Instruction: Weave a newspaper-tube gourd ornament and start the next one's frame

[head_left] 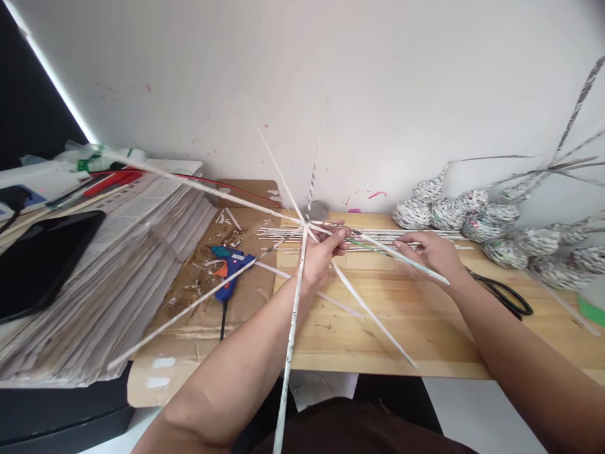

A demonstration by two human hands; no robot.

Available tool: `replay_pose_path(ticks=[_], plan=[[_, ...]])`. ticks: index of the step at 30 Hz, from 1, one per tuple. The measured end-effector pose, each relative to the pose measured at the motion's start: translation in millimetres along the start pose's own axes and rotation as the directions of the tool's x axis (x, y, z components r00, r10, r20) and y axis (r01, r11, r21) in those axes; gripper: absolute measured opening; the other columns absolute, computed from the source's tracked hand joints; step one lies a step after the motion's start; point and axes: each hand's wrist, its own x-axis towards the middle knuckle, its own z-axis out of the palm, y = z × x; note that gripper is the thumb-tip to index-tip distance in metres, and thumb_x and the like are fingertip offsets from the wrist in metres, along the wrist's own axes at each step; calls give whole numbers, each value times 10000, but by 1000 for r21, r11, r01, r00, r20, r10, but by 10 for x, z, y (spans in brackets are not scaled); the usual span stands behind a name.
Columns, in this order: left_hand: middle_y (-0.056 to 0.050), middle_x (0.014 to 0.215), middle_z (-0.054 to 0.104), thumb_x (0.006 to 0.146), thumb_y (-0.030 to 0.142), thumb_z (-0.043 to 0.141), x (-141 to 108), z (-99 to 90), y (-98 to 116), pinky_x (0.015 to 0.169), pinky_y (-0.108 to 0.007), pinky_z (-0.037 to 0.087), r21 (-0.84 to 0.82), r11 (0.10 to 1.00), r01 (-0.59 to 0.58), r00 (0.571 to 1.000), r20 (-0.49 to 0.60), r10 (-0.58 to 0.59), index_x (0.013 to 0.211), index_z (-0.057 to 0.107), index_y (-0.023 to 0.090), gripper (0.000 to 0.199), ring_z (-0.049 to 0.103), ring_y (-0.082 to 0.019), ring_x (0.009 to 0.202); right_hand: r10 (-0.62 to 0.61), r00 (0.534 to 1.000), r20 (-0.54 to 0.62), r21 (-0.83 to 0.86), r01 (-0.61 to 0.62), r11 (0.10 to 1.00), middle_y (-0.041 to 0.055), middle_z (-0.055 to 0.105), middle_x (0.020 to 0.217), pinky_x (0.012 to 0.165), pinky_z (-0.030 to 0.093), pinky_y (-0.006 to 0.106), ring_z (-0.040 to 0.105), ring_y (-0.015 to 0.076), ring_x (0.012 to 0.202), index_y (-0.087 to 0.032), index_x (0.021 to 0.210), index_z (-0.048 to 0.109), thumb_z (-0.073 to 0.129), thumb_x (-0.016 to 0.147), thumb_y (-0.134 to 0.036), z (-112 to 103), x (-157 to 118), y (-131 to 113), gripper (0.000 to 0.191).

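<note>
Several thin rolled-newspaper tubes (293, 315) spread out like spokes from a crossing point in front of me. My left hand (326, 252) pinches them just right of that crossing, between thumb and fingers. To the right, my right hand (430, 253) has its fingers curled together at a tube with a greenish stretch that runs from the left hand. Another pale tube (416, 261) slants in front of the right hand. The right fingertips are partly hidden behind it.
Loose paper tubes (378, 233) lie behind the hands on the wooden table (378, 340). A blue glue gun (229, 277) lies on cardboard at left, beside stacked paper (118, 290) and a phone (47, 258). Black-handled scissors (505, 296) and several woven gourd shapes (477, 221) are at right.
</note>
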Motion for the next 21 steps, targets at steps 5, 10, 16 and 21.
replay_pose_path(ticks=[5,10,16,21], plan=[[-12,728,715,694,176,784,66,-41,74,532,-178,464,-81,996,40,994,-99,-48,988,629,143,334,612,-72,546,163,939,303,631,-326,704,103,745,959,700,535,332,704,242,869,-215,939,710,623,796,-585,37,200,-156,406],[-26,742,732,781,204,722,18,-29,54,506,-184,461,-35,985,167,986,12,-167,1166,585,152,411,633,-95,541,188,857,480,742,-511,433,111,742,932,675,539,350,716,231,800,-236,907,696,436,895,-625,-107,157,6,468],[-39,811,755,797,416,745,-106,24,65,496,-193,420,137,985,108,940,309,-146,1399,485,206,689,653,-113,579,181,932,314,666,-352,658,63,694,743,577,506,306,659,194,655,-215,796,653,592,801,-638,157,104,-188,428],[-59,836,767,772,524,750,-169,52,14,525,-219,426,241,964,115,801,551,-233,1454,453,219,805,670,-133,616,43,956,291,494,-188,849,47,720,681,601,548,345,683,230,629,-207,863,739,711,749,-520,454,42,-527,335]])
